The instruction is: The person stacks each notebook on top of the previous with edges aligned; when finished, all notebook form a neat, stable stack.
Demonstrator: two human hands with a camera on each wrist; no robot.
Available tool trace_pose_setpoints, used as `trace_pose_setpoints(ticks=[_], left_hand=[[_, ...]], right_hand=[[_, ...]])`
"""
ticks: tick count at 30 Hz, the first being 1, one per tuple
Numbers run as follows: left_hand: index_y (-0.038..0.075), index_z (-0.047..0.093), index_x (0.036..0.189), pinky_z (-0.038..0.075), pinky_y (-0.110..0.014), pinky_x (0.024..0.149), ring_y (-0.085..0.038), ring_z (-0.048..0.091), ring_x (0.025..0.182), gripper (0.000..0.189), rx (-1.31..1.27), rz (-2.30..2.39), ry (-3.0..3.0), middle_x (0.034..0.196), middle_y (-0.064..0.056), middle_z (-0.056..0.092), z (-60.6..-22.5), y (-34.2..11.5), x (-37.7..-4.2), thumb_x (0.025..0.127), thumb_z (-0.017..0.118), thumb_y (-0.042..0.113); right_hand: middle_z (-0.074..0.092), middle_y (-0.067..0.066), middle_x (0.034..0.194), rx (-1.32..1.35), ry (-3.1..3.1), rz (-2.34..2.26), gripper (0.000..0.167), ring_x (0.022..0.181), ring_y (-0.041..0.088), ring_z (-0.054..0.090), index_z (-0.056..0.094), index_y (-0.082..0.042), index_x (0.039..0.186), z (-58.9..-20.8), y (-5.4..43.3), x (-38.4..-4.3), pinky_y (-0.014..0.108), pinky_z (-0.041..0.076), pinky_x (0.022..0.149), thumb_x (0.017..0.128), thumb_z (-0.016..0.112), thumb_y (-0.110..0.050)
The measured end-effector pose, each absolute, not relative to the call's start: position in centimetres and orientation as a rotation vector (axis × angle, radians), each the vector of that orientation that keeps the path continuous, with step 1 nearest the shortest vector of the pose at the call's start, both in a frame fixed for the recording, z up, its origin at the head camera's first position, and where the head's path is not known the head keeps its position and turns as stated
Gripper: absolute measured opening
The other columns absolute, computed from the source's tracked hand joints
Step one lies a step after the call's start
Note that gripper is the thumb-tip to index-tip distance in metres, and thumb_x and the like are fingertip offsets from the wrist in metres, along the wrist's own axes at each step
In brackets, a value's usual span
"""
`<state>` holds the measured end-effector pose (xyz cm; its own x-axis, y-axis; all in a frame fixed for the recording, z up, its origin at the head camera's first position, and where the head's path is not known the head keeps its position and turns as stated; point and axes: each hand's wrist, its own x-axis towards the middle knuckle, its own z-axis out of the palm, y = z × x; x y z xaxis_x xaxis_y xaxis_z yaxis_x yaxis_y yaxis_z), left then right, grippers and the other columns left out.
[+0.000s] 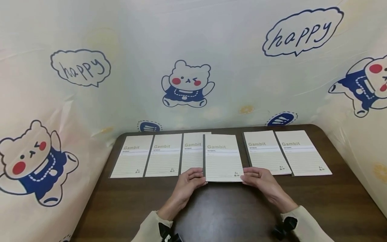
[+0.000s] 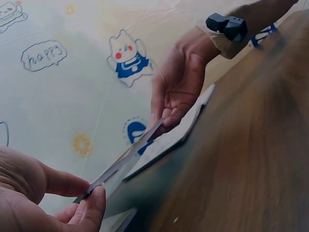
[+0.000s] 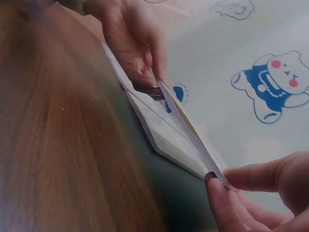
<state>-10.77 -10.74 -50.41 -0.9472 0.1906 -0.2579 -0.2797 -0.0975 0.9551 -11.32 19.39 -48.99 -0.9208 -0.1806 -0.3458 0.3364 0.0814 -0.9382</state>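
Both hands hold one white notebook (image 1: 223, 159) marked "Gambit", raised off the table in the wrist views. My left hand (image 1: 191, 184) pinches its lower left corner between thumb and fingers. At the lower right corner my right hand (image 1: 267, 184) grips it the same way. The held notebook partly covers another notebook (image 1: 191, 158) to its left. In the left wrist view the notebook's edge (image 2: 123, 158) runs from one hand to the other, above the notebooks on the table.
Two more matching notebooks, one at the far left (image 1: 131, 164) and one beside it (image 1: 163, 163), lie in a row on the dark wooden table (image 1: 223, 211). On the right, another notebook (image 1: 263, 156) lies against an outer one (image 1: 303, 156). A patterned cloth (image 1: 239, 80) hangs behind.
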Motion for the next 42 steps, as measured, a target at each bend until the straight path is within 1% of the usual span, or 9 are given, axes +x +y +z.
trace_pose_setpoints(ticks=[5,8,15,19,22,26,30,36,42], left_hand=[[-0.007,0.063,0.132,0.060,-0.022,0.084,-0.013,0.069,0.095,0.043,-0.162,2.071,2.006,0.119,-0.022,0.070,-50.2,-12.2,-11.2,0.091,0.074,0.001],[-0.006,0.066,0.130,0.059,-0.021,0.083,-0.015,0.069,0.099,0.042,-0.199,2.039,2.075,0.121,-0.024,0.070,-50.1,-13.0,-11.3,0.090,0.075,0.001],[-0.007,0.068,0.128,0.060,-0.021,0.081,-0.017,0.071,0.097,0.039,-0.256,1.954,2.166,0.118,-0.024,0.072,-50.2,-14.5,-11.4,0.090,0.076,0.001],[-0.007,0.068,0.127,0.060,-0.022,0.078,-0.022,0.074,0.096,0.038,-0.250,1.892,2.275,0.115,-0.025,0.073,-50.3,-15.3,-11.6,0.091,0.076,0.001],[-0.006,0.070,0.127,0.058,-0.021,0.076,-0.023,0.076,0.097,0.037,-0.245,1.817,2.393,0.114,-0.023,0.074,-50.3,-15.7,-11.7,0.092,0.075,0.002],[-0.004,0.071,0.126,0.056,-0.019,0.073,-0.023,0.077,0.097,0.035,-0.248,1.734,2.505,0.112,-0.020,0.076,-50.3,-16.2,-12.0,0.092,0.075,0.003],[-0.003,0.073,0.123,0.059,-0.023,0.076,-0.026,0.077,0.098,0.031,-0.251,1.677,2.579,0.110,-0.019,0.077,-50.2,-16.5,-12.4,0.092,0.075,0.002],[-0.002,0.076,0.119,0.063,-0.036,0.083,-0.031,0.078,0.099,0.026,-0.238,1.600,2.693,0.108,-0.020,0.079,-50.1,-16.8,-12.7,0.094,0.074,0.006],[-0.004,0.076,0.117,0.065,-0.036,0.080,-0.031,0.079,0.095,0.028,-0.224,1.570,2.774,0.106,-0.022,0.079,-50.1,-16.9,-12.8,0.091,0.077,0.005]], right_hand=[[0.076,0.007,0.106,0.138,1.986,-1.917,0.050,0.090,0.008,0.073,0.053,0.016,0.137,-49.5,17.8,-12.4,0.028,0.063,0.088,0.096,0.072,-0.004],[0.076,0.007,0.104,0.122,1.967,-1.937,0.049,0.089,0.008,0.073,0.054,0.016,0.136,-50.0,16.8,-12.9,0.027,0.063,0.087,0.095,0.073,-0.003],[0.077,0.016,0.110,0.095,1.955,-1.943,0.047,0.090,0.010,0.073,0.055,0.017,0.135,-50.9,14.8,-13.4,0.029,0.064,0.086,0.095,0.072,0.000],[0.076,0.020,0.112,0.097,1.971,-1.925,0.045,0.091,0.013,0.073,0.057,0.016,0.133,-51.1,13.7,-13.8,0.029,0.064,0.086,0.094,0.073,-0.001],[0.076,0.019,0.108,0.093,1.978,-1.928,0.043,0.090,0.013,0.074,0.059,0.015,0.131,-51.3,12.8,-14.3,0.028,0.064,0.085,0.093,0.073,-0.001],[0.077,0.015,0.104,0.083,1.976,-1.940,0.047,0.088,0.010,0.074,0.058,0.015,0.134,-51.5,11.9,-15.0,0.026,0.064,0.084,0.092,0.073,0.001],[0.077,0.017,0.105,0.073,1.993,-1.934,0.051,0.087,0.009,0.073,0.057,0.012,0.138,-51.7,11.2,-15.4,0.025,0.063,0.082,0.091,0.074,0.002],[0.077,0.019,0.107,0.060,2.206,-1.812,0.047,0.085,0.012,0.073,0.067,0.004,0.130,-52.1,10.4,-15.8,0.023,0.060,0.074,0.087,0.082,-0.006],[0.076,0.017,0.110,0.019,2.329,-1.748,0.043,0.093,0.022,0.078,0.071,-0.001,0.127,-52.3,9.9,-16.5,0.021,0.059,0.074,0.086,0.083,-0.004]])
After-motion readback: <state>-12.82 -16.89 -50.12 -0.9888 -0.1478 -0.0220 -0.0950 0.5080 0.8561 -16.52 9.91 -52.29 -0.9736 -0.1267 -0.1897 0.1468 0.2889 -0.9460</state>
